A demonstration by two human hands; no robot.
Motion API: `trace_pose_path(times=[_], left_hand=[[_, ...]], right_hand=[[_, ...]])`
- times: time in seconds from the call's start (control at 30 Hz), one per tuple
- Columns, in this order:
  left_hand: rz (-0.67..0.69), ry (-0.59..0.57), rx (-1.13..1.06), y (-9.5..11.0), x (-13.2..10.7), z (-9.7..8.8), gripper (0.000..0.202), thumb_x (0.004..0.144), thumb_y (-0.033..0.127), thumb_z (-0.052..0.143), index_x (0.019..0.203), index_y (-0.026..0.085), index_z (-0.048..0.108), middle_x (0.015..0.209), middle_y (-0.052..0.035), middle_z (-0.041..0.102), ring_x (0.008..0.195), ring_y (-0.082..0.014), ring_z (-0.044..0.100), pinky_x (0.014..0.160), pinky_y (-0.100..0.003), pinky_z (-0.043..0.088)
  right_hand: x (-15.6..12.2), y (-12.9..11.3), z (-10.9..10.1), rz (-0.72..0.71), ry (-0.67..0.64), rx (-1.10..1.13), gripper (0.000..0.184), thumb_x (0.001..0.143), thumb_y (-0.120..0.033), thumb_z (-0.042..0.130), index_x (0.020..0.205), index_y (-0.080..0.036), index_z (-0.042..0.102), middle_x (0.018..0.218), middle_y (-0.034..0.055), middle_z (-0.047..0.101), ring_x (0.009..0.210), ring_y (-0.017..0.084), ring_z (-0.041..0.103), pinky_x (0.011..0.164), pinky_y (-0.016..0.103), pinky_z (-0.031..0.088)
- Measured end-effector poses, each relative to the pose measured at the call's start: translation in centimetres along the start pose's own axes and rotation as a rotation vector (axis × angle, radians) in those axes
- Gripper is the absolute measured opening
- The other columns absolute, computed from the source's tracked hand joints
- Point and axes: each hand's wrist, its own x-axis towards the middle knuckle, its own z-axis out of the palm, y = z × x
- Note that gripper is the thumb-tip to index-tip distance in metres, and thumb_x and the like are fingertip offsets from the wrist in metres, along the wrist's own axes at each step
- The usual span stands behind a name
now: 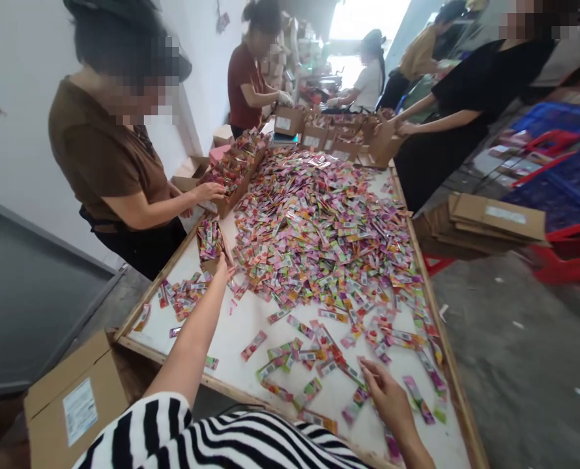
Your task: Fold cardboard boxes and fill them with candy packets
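Note:
My left hand reaches out over the white table. Its fingers are apart, at the near corner of a small cardboard box filled with sachets; whether it touches the box I cannot tell. Low over the near right part of the table is my right hand, fingers stretched out and slightly curved. Its fingertips are close to a loose sachet, with no sachet plainly held. Narrow, colourful sachets in pink, purple and green form a large heap beyond both hands. More sachets lie scattered left of my left arm.
A person at the left reaches to a long sachet-filled box. Another person handles a carton at the far right corner. Flattened cardboard and blue crates stand at right; a large carton is at lower left.

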Motion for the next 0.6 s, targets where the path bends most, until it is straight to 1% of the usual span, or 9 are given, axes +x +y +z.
trace_pose_path(times=[0.07, 0.1, 0.17, 0.23, 0.3, 0.37, 0.43, 0.53, 0.6], left_hand=[[0.042, 0.026, 0.101, -0.8, -0.4, -0.7, 0.044, 0.100, 0.044, 0.050, 0.128, 0.010, 0.055, 0.114, -0.0217, 0.069, 0.099, -0.0277, 0.071, 0.083, -0.039, 0.057], [0.088, 0.036, 0.152, -1.1, -0.6, -1.1, 0.040, 0.098, 0.039, 0.052, 0.125, 0.010, 0.058, 0.110, -0.0205, 0.070, 0.098, -0.0272, 0.071, 0.083, -0.038, 0.056], [0.210, 0.034, 0.242, -1.8, -1.3, -1.9, 0.029, 0.093, 0.031, 0.058, 0.115, 0.013, 0.063, 0.106, -0.0154, 0.072, 0.100, -0.0252, 0.069, 0.086, -0.036, 0.055], [0.328, -0.015, 0.328, -2.6, -2.2, -2.4, 0.020, 0.086, 0.026, 0.062, 0.102, 0.016, 0.067, 0.100, -0.0103, 0.073, 0.100, -0.0230, 0.068, 0.089, -0.032, 0.053], [0.406, -0.106, 0.413, -3.9, -3.5, -2.7, 0.012, 0.081, 0.025, 0.066, 0.090, 0.017, 0.070, 0.093, -0.0075, 0.073, 0.095, -0.0217, 0.068, 0.089, -0.031, 0.053], [0.444, -0.197, 0.491, -5.8, -5.1, -2.9, 0.010, 0.079, 0.025, 0.067, 0.083, 0.017, 0.070, 0.085, -0.0060, 0.073, 0.087, -0.0206, 0.067, 0.086, -0.031, 0.053], [0.459, -0.253, 0.557, -8.1, -6.9, -3.3, 0.012, 0.079, 0.027, 0.066, 0.083, 0.017, 0.070, 0.081, -0.0049, 0.072, 0.077, -0.0192, 0.067, 0.080, -0.031, 0.054], [0.466, -0.287, 0.636, -11.5, -9.7, -4.3, 0.017, 0.080, 0.032, 0.062, 0.085, 0.017, 0.068, 0.082, -0.0056, 0.072, 0.068, -0.0176, 0.065, 0.072, -0.031, 0.054], [0.477, -0.298, 0.680, -13.4, -11.5, -4.7, 0.019, 0.080, 0.034, 0.061, 0.086, 0.017, 0.068, 0.084, -0.0069, 0.072, 0.070, -0.0182, 0.066, 0.070, -0.031, 0.054]], right_hand=[[-1.9, 1.9, -0.3, 0.062, 0.034, -0.020, 0.056, 0.071, -0.065, 0.056, 0.098, -0.021, 0.078, 0.097, 0.0133, 0.080, 0.081, 0.031, 0.077, 0.074, 0.039, 0.060], [-2.8, 2.6, -0.2, 0.085, 0.048, -0.019, 0.056, 0.070, -0.065, 0.056, 0.095, -0.021, 0.079, 0.095, 0.0129, 0.080, 0.081, 0.031, 0.077, 0.074, 0.040, 0.060], [-4.7, 3.8, 0.2, 0.124, 0.063, -0.004, 0.054, 0.068, -0.066, 0.058, 0.092, -0.023, 0.079, 0.096, 0.0121, 0.080, 0.079, 0.032, 0.077, 0.077, 0.043, 0.060], [-6.2, 4.5, 0.8, 0.166, 0.050, 0.027, 0.051, 0.067, -0.065, 0.059, 0.091, -0.026, 0.079, 0.097, 0.0107, 0.080, 0.080, 0.034, 0.077, 0.079, 0.045, 0.060], [-7.5, 4.9, 1.3, 0.202, 0.035, 0.065, 0.048, 0.065, -0.065, 0.060, 0.090, -0.028, 0.078, 0.095, 0.0096, 0.080, 0.083, 0.035, 0.077, 0.081, 0.048, 0.059], [-8.3, 5.2, 1.5, 0.219, 0.039, 0.102, 0.045, 0.064, -0.064, 0.061, 0.088, -0.029, 0.078, 0.094, 0.0089, 0.080, 0.085, 0.036, 0.077, 0.083, 0.048, 0.059], [-8.9, 5.6, 1.1, 0.229, 0.061, 0.124, 0.046, 0.064, -0.063, 0.062, 0.089, -0.029, 0.078, 0.095, 0.0089, 0.080, 0.084, 0.035, 0.077, 0.084, 0.048, 0.060], [-9.5, 6.5, -0.5, 0.248, 0.110, 0.135, 0.050, 0.064, -0.063, 0.061, 0.093, -0.026, 0.078, 0.097, 0.0098, 0.080, 0.086, 0.034, 0.077, 0.086, 0.048, 0.059], [-10.1, 7.9, -2.1, 0.260, 0.143, 0.134, 0.051, 0.064, -0.064, 0.060, 0.093, -0.025, 0.078, 0.098, 0.0095, 0.080, 0.087, 0.034, 0.076, 0.087, 0.048, 0.059]])
